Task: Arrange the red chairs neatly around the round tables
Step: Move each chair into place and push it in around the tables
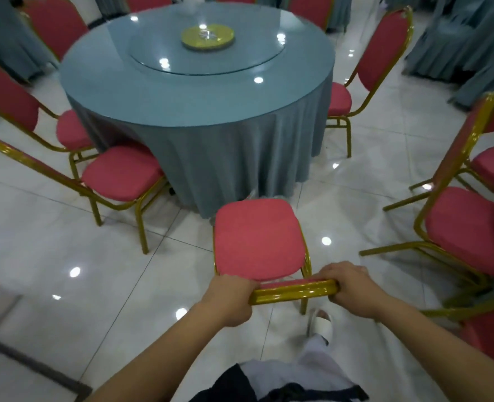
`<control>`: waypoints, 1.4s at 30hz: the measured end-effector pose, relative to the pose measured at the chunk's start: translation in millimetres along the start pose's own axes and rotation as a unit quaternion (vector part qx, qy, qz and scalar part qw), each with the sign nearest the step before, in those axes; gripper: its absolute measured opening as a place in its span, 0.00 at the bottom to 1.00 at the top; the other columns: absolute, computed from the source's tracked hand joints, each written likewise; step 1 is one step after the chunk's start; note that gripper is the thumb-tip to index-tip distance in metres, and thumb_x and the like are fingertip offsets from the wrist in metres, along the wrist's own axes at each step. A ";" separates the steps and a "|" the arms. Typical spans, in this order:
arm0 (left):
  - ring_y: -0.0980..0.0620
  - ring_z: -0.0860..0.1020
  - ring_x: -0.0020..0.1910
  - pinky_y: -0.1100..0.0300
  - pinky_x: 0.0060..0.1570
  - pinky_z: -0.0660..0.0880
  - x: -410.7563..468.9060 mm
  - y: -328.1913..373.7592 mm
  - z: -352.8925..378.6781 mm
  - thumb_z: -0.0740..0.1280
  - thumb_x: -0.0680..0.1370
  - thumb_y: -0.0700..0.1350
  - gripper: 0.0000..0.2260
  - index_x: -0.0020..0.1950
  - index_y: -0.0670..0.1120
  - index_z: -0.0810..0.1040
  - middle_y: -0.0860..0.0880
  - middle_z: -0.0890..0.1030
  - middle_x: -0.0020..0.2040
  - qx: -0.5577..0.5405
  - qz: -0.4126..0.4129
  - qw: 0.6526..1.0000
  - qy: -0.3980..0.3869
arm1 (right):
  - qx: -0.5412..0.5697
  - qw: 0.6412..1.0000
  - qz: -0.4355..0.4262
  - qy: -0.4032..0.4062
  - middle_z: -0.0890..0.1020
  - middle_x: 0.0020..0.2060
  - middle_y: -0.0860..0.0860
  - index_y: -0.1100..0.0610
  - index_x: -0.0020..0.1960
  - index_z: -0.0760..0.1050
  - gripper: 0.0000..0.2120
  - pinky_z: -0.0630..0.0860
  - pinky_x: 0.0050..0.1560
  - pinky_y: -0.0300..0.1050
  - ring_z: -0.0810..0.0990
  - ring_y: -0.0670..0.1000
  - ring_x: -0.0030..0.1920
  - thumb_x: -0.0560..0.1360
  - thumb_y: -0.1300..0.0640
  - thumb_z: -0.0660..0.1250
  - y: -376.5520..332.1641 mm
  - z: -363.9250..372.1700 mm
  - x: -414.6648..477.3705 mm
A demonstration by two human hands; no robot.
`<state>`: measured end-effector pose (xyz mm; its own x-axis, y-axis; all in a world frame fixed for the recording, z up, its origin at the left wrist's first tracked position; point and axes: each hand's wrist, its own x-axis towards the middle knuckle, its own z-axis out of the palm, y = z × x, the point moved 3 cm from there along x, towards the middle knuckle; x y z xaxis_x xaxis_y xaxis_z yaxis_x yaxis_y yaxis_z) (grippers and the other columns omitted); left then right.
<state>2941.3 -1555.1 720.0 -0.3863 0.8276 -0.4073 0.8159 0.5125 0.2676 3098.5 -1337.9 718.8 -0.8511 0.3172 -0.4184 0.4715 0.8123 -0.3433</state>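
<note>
A red chair (257, 237) with a gold frame stands right in front of me, its seat facing the round table (196, 91) covered in grey-blue cloth. My left hand (231, 297) grips the left end of the chair's gold top rail, and my right hand (353, 288) grips the right end. The seat's front edge nearly touches the hanging tablecloth. More red chairs ring the table: two on the left (121, 175), one on the right (373, 62), others behind it.
Two stray red chairs (469, 230) stand at the right, turned away from the table. A glass turntable with a gold hub (208, 37) sits on the tabletop. Other cloth-covered tables (466, 44) flank the scene. The floor is glossy white tile; my sandalled foot (321, 323) is under the chair's back.
</note>
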 end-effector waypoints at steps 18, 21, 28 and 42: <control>0.60 0.77 0.46 0.65 0.42 0.73 -38.2 -103.9 31.0 0.67 0.77 0.41 0.19 0.59 0.64 0.79 0.61 0.81 0.50 -0.188 -0.184 0.957 0.121 | 0.133 0.990 -0.031 0.025 0.83 0.42 0.40 0.38 0.53 0.83 0.20 0.73 0.43 0.30 0.80 0.42 0.43 0.67 0.58 0.80 -9.8 15.8 46.6; 0.58 0.78 0.48 0.60 0.47 0.77 -18.9 -122.7 13.0 0.68 0.76 0.42 0.18 0.59 0.64 0.80 0.61 0.81 0.50 -0.179 -0.225 0.950 0.122 | 0.125 0.991 -0.046 0.012 0.83 0.45 0.43 0.40 0.57 0.82 0.20 0.76 0.48 0.35 0.79 0.44 0.46 0.70 0.60 0.77 -12.1 10.1 80.3; 0.54 0.79 0.48 0.58 0.49 0.77 54.1 -151.4 -49.1 0.71 0.76 0.42 0.13 0.58 0.56 0.82 0.54 0.83 0.49 -0.171 -0.315 0.924 0.131 | 0.142 0.985 -0.096 0.023 0.79 0.42 0.43 0.42 0.52 0.84 0.09 0.77 0.52 0.53 0.78 0.54 0.49 0.75 0.55 0.72 -15.0 -42.2 185.6; 0.48 0.80 0.45 0.55 0.48 0.76 155.8 -209.9 -127.0 0.70 0.76 0.37 0.08 0.44 0.50 0.79 0.47 0.82 0.42 -0.197 -0.359 0.901 0.141 | 0.117 0.990 -0.078 0.010 0.79 0.32 0.48 0.49 0.31 0.76 0.11 0.80 0.43 0.58 0.79 0.53 0.39 0.70 0.62 0.69 -29.7 -116.3 339.9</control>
<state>2655.3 -1504.7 711.3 -0.8934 0.2476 -0.3749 0.1183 0.9346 0.3354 2768.4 -1197.3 684.6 -0.9212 0.2083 -0.3287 0.3723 0.7178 -0.5884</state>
